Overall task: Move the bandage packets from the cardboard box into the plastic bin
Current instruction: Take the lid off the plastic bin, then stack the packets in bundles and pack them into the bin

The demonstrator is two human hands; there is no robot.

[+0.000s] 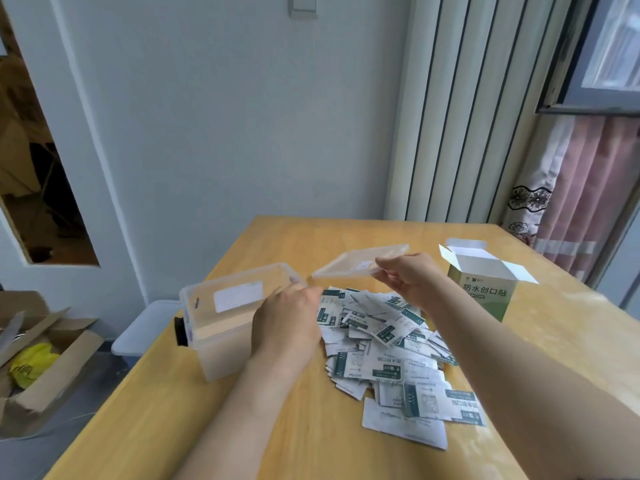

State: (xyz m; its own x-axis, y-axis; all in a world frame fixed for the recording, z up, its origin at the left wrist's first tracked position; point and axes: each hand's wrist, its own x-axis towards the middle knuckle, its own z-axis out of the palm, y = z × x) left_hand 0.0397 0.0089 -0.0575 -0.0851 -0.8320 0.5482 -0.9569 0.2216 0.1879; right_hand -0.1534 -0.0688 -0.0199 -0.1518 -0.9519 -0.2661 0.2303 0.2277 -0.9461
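One translucent plastic bin (221, 320), one clear flat plastic lid (353, 265), one open green-and-white cardboard box (485, 285) and a heap of white-and-green bandage packets (388, 351) too many to count.

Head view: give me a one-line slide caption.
Both hands lift the clear lid off the plastic bin; bandage packets lie heaped on the table beside the opened cardboard box.

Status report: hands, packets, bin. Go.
Right hand holds lid aloft; left hand at bin. Packets piled on table. Bin open.
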